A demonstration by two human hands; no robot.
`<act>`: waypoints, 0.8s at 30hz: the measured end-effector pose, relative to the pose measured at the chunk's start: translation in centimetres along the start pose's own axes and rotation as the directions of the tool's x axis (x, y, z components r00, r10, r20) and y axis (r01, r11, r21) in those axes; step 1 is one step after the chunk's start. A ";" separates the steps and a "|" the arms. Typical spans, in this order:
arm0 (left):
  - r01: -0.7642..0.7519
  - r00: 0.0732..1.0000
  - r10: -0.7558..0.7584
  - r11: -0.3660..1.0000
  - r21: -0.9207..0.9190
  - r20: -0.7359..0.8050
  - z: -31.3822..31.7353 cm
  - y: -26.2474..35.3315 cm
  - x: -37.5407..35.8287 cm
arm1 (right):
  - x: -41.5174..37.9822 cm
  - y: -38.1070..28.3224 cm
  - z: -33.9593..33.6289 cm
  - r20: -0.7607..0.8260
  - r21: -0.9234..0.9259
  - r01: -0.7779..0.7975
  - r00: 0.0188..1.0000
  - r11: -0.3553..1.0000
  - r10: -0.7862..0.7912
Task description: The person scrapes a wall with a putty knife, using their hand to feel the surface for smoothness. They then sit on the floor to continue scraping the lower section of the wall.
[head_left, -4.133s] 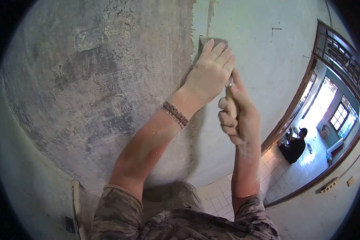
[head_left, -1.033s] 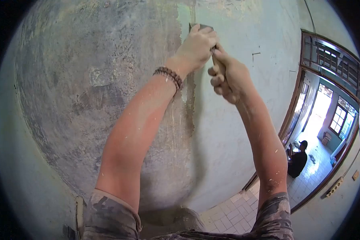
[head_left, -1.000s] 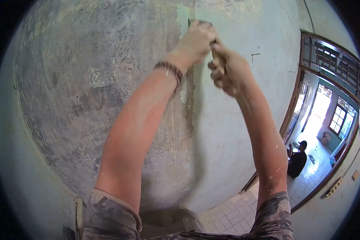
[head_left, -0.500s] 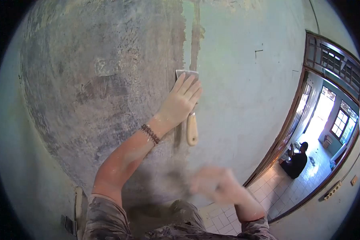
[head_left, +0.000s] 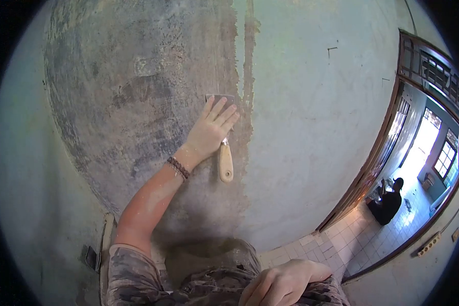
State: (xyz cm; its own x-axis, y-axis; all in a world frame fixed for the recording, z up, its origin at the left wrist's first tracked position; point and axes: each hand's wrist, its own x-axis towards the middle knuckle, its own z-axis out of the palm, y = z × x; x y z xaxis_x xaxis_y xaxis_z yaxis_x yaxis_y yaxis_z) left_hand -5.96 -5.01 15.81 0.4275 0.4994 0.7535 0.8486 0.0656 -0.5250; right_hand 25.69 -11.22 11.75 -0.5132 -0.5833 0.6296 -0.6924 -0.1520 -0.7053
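Observation:
My left hand presses a putty knife to the wall, its fingers laid over the metal blade. The wooden handle hangs below the palm, pointing down, and the thumb is hidden. Around the blade the wall is rough, grey and stripped; to the right it keeps pale green paint with a ragged edge. Low in front of my body, my right hand has its fingers curled downward and close together. Whether anything is inside them is hidden.
At the right, a doorway opens onto a tiled room where a person in dark clothes sits on the floor. A power strip hangs on the near right wall. A nail sticks out of the green paint.
My left hand and the putty knife have shifted left, off the green edge onto the stripped area. My right hand has dropped from beside the wall to my body. The view has turned slightly.

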 end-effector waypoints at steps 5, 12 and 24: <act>0.015 1.000 -0.015 1.000 0.018 0.002 0.6 0.3 -0.3 | -1.7 -0.1 2.6 0.049 -0.061 -0.137 0.989 0.989 0.140; 0.077 0.995 -0.077 0.997 0.004 0.065 0.9 0.6 -0.1 | -0.1 0.3 2.2 0.052 -0.010 -0.295 0.954 0.956 0.295; 0.017 0.999 -0.018 0.999 0.035 0.038 1.8 -0.3 -0.7 | 0.3 2.8 1.7 -0.336 -0.075 -0.241 0.920 0.968 0.203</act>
State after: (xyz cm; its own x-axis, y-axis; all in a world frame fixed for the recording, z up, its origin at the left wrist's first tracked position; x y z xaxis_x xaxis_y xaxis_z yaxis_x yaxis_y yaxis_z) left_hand -7.05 -3.86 14.71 0.4001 0.5302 0.7475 0.8444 0.1038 -0.5255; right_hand 24.45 -13.18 9.46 -0.7826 -0.2996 0.5456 -0.5848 0.0534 -0.8095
